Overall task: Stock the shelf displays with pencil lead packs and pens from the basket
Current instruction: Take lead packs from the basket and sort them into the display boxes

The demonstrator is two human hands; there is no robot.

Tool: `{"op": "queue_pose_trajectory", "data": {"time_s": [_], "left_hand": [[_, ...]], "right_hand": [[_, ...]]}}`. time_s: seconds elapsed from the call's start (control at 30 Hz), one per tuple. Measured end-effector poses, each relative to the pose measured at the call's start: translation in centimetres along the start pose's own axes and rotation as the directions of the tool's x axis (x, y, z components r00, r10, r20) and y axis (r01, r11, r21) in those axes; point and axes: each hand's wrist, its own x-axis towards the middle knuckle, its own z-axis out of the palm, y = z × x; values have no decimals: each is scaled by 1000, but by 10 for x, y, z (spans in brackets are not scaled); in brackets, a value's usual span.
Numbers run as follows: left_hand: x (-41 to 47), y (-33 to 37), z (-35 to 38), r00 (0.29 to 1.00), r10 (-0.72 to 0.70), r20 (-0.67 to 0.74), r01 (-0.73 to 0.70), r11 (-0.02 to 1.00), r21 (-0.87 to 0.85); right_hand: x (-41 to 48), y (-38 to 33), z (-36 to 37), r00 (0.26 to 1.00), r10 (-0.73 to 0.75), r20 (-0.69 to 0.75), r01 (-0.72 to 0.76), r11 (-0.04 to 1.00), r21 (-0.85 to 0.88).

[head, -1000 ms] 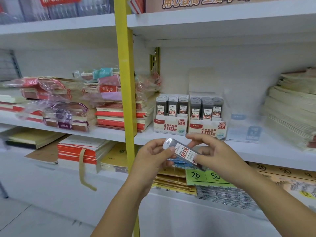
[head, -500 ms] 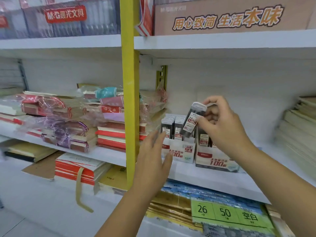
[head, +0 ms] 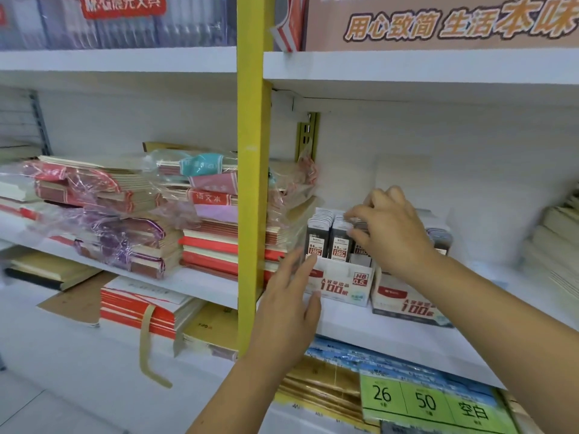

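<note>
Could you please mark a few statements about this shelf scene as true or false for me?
1. The right hand pinches the top of a dark pencil lead pack standing in the white cardboard display box marked HB 0.5. True.
2. The left hand grips a pen. False: its fingers are straight at the box's front left corner and it holds nothing.
3. The yellow metal upright post stands to the left of the display box. True.
4. The green price label reading 26 and 50 hangs above the display box. False: it sits on the level below the box's shelf.
</note>
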Motion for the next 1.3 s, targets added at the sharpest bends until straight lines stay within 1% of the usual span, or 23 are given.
{"op": "queue_pose_trajectory", "data": {"time_s": [0.03,0.07,0.13,0.17,0.23,0.27,0.3,0.33,0.37,0.4,0.47,0.53,0.6,0.63,0.67,0.73,0.8,0.87,0.97,1.1,1.17,1.23,1.3], "left_hand": [[-6,4,-2,1000,9,-16,-9,1000,3],[-15,8,-6,999,8,-47,-8,1000,-3],[-37,8,-5,980,-5,-198,-1,1000,-31],[-62,7,7,966,-20,-259,11,999,-39],[-92,4,19,928,-96,-360,54,991,-126],[-103,2,24,919,-141,-368,86,983,-162],[-121,-3,36,933,-192,-303,138,972,-192],[-155,-9,54,953,-253,-165,222,957,-188],[-193,-17,73,947,-321,20,320,935,-150],[-230,-25,88,901,-386,199,411,906,-99],[-303,-47,113,740,-479,471,515,855,60],[-358,-63,127,574,-523,630,554,814,172],[-396,-76,133,435,-555,709,584,773,248],[-411,-80,134,376,-561,737,573,766,291],[-422,-83,135,337,-560,757,544,772,329],[-431,-87,142,329,-551,767,499,791,354],[-430,-90,154,364,-529,766,494,807,323],[-425,-91,168,369,-537,759,492,805,331],[-422,-94,186,274,-601,751,455,769,449],[-418,-96,199,223,-656,721,427,731,533],[-416,-95,205,192,-649,736,488,714,503],[-415,-92,209,155,-659,736,585,661,470],[-416,-92,210,156,-682,714,625,628,464]], "right_hand": [[-12,-3,-2,998,9,-57,-6,998,66],[-32,-8,-7,990,42,-136,-15,981,195],[-80,-15,-8,952,163,-261,-2,851,525],[-117,-19,5,946,219,-238,-11,756,655],[-161,-27,22,933,316,-171,-58,602,796],[-175,-30,30,924,362,-122,-105,547,831],[-191,-28,47,916,399,-32,-183,489,853],[-221,-27,73,894,436,103,-317,452,834],[-254,-26,102,850,462,252,-461,422,781],[-288,-24,131,781,481,398,-600,400,693],[-365,-25,187,604,472,642,-796,395,459],[-442,-31,226,423,444,790,-872,435,223],[-506,-39,245,240,374,896,-902,426,64],[-528,-43,249,170,329,929,-901,433,11],[-543,-47,251,129,301,945,-894,448,-21],[-549,-46,261,135,336,932,-874,483,-48],[-541,-41,275,162,374,913,-847,527,-66],[-538,-39,287,137,338,931,-809,581,-92],[-544,-40,299,81,303,949,-793,597,-123],[-550,-39,306,29,249,968,-830,545,-116],[-551,-41,306,23,191,981,-812,576,-93],[-552,-45,305,36,173,984,-794,603,-77],[-551,-48,306,26,192,981,-813,575,-91]]}}
